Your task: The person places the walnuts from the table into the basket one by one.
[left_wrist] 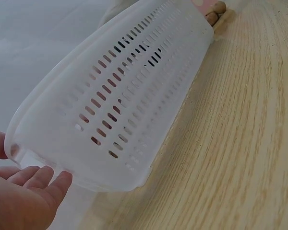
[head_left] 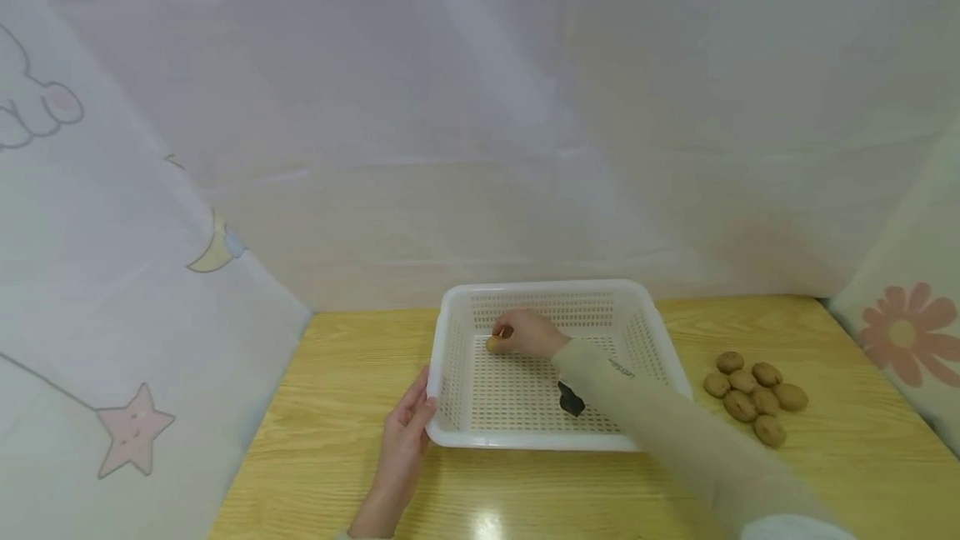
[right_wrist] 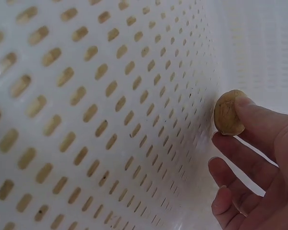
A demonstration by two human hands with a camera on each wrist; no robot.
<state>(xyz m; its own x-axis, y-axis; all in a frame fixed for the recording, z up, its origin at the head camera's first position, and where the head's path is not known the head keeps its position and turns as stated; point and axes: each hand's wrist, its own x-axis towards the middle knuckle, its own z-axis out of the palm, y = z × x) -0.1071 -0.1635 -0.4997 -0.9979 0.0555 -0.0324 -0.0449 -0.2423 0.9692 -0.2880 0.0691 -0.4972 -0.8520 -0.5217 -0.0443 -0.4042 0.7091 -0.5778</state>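
A white plastic basket (head_left: 525,442) with slotted walls and floor rests on the wooden table. Inside it, near the left end, my right hand (head_left: 528,333) pinches a small brown potato (right_wrist: 229,112) between thumb and fingers, close over the slotted floor; the other fingers curl loosely. Outside, my left hand (head_left: 405,432) holds the basket's left rim, fingertips (left_wrist: 62,179) against the wall just under the lip. Several more potatoes (head_left: 765,401) lie in a loose group on the table, right of the basket.
The wooden table (head_left: 330,440) extends on both sides of the basket. A pale cloth backdrop (head_left: 510,148) rises close behind it, with printed cloth at left and right. A dark piece (head_left: 572,400) shows at my right sleeve, over the basket.
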